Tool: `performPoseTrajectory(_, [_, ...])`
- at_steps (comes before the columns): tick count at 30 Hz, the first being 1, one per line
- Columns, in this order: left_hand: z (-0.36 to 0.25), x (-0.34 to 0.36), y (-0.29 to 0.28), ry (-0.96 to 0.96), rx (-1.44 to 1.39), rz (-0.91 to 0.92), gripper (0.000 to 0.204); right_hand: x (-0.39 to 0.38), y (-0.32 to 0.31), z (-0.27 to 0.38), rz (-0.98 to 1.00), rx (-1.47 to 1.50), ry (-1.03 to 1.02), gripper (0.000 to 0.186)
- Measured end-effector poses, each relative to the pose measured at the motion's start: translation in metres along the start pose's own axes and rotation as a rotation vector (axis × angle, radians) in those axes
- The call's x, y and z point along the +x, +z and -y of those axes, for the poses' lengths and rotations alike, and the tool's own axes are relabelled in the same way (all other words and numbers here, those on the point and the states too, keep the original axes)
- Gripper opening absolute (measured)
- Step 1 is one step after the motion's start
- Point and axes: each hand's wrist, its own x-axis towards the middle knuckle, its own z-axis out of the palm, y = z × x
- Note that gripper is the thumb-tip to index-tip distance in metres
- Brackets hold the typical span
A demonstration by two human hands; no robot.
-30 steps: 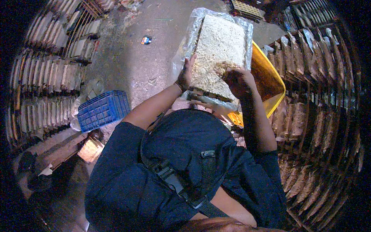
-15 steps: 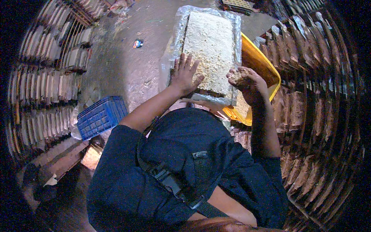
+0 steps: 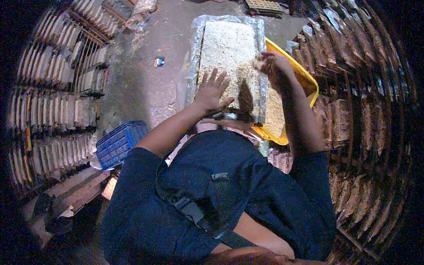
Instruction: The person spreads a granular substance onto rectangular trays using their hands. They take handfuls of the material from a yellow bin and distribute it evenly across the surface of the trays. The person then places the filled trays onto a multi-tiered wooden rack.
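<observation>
Cream-coloured grains (image 3: 227, 44) are lying in a flat oblong layer before us, bordered by clear plastic sheeting (image 3: 194, 48). We are spreading our left hand (image 3: 212, 92) palm down over the near left part of that layer, its fingers fanned and grasping nothing; most of the layer is stretching away beyond those fingertips and to the right of the thumb. We are curling the fingers of our right hand (image 3: 278, 70) together at the layer's right edge, and they are gripping a small pale clump (image 3: 257, 65) that is showing at their tips; how much more the fist is hiding, we cannot tell. Just to the right, a yellow tub (image 3: 305, 73) is standing beside the sheeting, with loose tan grain (image 3: 274, 110) showing inside. To our left, a blue crate (image 3: 121, 143) is sitting well apart from the layer, while rows of pale slabs (image 3: 51, 108) are lining that side and brown slabs (image 3: 340, 119) are filling the racks opposite.
</observation>
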Motion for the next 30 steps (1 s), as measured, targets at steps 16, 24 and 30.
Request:
performPoseTrajectory(16, [-0.027, 0.018, -0.011, 0.124, 0.016, 0.062, 0.074, 0.017, -0.084, -0.019, 0.033, -0.400, -0.093, 0.035])
performPoseTrajectory(24, [-0.010, 0.077, -0.003, 0.092, 0.066, -0.053, 0.073, 0.005, -0.230, -0.233, 0.153, -1.419, 0.428, 0.059])
performPoseTrajectory(30, [0.010, 0.084, -0.003, 0.022, 0.026, 0.086, 0.071, -0.046, -0.209, -0.194, 0.137, -1.523, 0.009, 0.048])
